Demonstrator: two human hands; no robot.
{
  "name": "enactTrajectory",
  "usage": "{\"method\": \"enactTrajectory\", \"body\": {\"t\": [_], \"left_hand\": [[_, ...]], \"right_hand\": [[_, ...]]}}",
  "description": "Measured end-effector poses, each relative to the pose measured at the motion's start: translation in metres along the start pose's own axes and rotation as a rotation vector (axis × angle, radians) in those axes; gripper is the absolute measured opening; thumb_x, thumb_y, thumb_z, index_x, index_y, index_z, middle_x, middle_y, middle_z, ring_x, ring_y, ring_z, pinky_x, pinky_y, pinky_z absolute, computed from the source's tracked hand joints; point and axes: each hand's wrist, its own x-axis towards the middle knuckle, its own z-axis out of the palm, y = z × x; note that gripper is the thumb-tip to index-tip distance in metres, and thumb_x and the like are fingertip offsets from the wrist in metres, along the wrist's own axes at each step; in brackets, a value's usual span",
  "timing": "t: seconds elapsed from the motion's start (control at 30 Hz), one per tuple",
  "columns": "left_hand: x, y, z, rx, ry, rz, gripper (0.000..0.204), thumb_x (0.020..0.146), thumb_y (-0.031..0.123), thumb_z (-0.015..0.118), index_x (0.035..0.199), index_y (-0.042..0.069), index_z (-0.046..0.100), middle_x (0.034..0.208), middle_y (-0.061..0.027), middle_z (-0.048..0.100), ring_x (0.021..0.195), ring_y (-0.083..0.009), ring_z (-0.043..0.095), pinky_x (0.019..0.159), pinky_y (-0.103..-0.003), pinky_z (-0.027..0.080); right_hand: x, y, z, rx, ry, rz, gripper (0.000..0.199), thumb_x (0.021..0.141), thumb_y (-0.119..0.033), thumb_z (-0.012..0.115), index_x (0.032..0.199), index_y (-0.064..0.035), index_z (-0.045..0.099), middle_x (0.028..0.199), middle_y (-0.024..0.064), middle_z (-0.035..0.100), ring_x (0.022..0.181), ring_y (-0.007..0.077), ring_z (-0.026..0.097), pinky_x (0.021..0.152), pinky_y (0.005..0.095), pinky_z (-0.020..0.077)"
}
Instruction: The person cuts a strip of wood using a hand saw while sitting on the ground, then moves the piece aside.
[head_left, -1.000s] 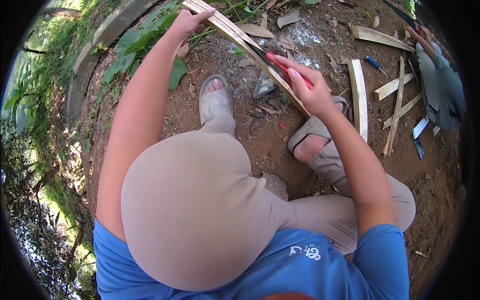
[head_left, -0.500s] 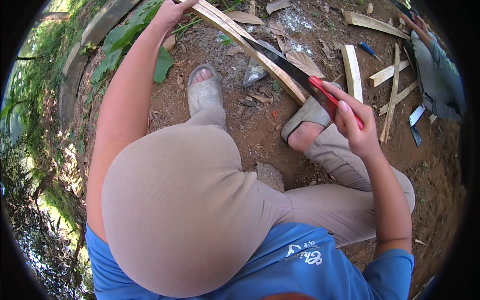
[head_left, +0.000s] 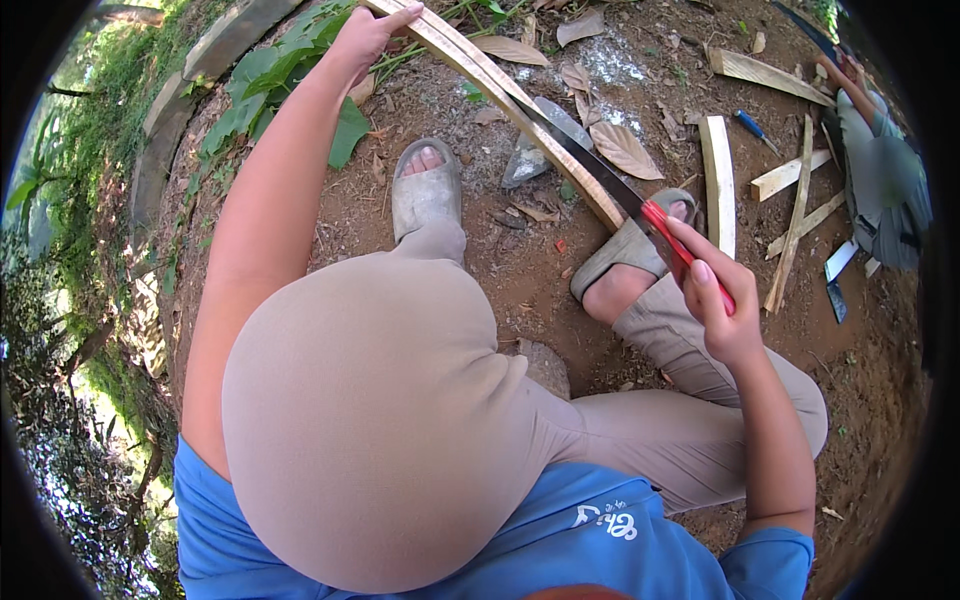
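Observation:
My left hand (head_left: 372, 42) grips the far end of a long, narrow wooden strip (head_left: 462, 58), which the wide lens shows bent. The strip slants down to the right, its near end against the sandal on my right foot (head_left: 622, 262). In my right hand (head_left: 718, 305), fingers are wrapped round the red handle of a handsaw (head_left: 622, 188). Its dark blade lies lengthwise along the strip, the front part at or in a line along the wood; how deep it sits I cannot tell. My left foot (head_left: 425, 190), also in a sandal, is planted left of the strip.
Beside my right foot stands a pale wood block (head_left: 718, 185). Several wood offcuts (head_left: 790, 175) and a blue-handled tool (head_left: 752, 128) lie on the soil to the right. Another person (head_left: 885, 170) is at the far right. Dry leaves (head_left: 625, 150) and green plants (head_left: 265, 75) lie beyond my feet.
The saw has slid back slightly toward me along the strip. The whole view has shifted a little, so everything sits lower and further right. Both hands keep their grip.

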Motion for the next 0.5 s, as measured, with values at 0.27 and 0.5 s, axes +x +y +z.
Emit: {"method": "enactTrajectory", "body": {"t": [0.27,0.5], "left_hand": [[0.007,0.01,0.019,-0.041,0.03,0.077,0.038,0.095,0.036,0.08,0.116,0.006,0.071,0.11,-0.0055,0.075,0.104,-0.0174,0.067,0.093,-0.036,0.051],[-0.004,0.015,0.012,-0.045,0.03,0.012,0.035,0.098,0.029,0.078,0.119,0.002,0.07,0.115,-0.0062,0.075,0.106,-0.015,0.07,0.097,-0.033,0.054]], "right_hand": [[0.149,0.009,0.069,0.07,0.048,-0.303,0.037,0.109,-0.015,0.052,0.14,-0.0048,0.068,0.128,0.0147,0.075,0.117,0.0176,0.068,0.105,0.0307,0.0478],[0.076,0.009,0.034,0.023,0.013,-0.151,0.04,0.109,-0.016,0.05,0.144,-0.005,0.065,0.091,0.0034,0.068,0.078,0.0082,0.055,0.074,0.0262,0.0451]]}}
